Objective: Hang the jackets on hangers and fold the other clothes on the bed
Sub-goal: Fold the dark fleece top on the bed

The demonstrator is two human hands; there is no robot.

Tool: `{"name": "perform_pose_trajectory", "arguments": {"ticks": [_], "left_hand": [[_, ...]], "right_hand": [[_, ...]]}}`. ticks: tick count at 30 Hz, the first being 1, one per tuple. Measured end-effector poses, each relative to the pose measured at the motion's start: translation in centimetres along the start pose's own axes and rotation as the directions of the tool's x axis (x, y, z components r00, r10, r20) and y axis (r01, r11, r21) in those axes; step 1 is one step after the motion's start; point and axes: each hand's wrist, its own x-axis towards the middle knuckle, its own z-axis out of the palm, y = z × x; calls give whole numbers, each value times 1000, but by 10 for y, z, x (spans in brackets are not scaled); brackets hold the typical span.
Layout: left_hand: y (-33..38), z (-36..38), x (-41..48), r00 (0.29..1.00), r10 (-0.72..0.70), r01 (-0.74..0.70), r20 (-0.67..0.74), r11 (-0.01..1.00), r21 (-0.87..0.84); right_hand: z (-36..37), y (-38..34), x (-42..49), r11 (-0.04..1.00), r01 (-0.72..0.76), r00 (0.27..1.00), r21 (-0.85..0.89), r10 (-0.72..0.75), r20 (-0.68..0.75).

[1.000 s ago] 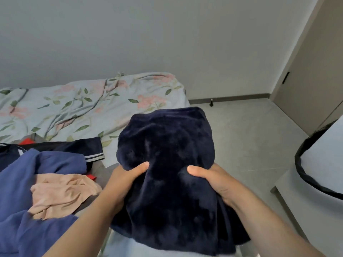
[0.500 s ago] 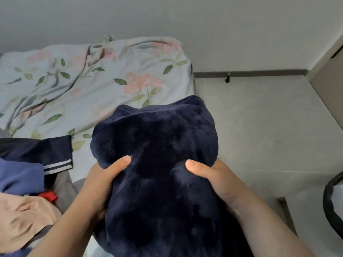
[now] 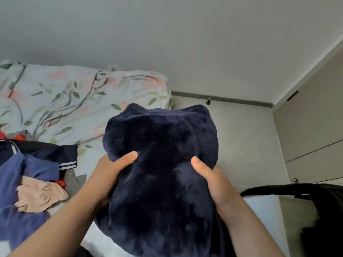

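Observation:
A dark navy plush garment [image 3: 159,179] is held up in front of me, over the bed's right edge. My left hand [image 3: 109,169] grips its left side with the thumb pressed into the pile. My right hand [image 3: 209,177] grips its right side the same way. The garment's lower part hangs down out of view. On the bed [image 3: 104,117] at the left lies a heap of clothes: a blue garment [image 3: 27,169], a navy top with white stripes [image 3: 55,154] and a beige piece [image 3: 40,195]. No hanger is in view.
The bed has a floral cover [image 3: 74,97] and runs to the back wall. Grey floor [image 3: 246,141] lies to the right, with closet doors [image 3: 311,130] beyond. A black strap and dark object [image 3: 315,210] rest on a white surface at the lower right.
The view has tilted back up and swung a little to the right, so the closet and dark object show again. Both hands keep the same grip on the navy garment.

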Motion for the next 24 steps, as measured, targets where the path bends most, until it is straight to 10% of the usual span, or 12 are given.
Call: {"name": "perform_pose_trajectory", "arguments": {"ticks": [24], "left_hand": [[213,147,-117,955,220,-255,200,952,171]], "right_hand": [[4,-217,-171,993,89,988,-78,-99,-121]]}}
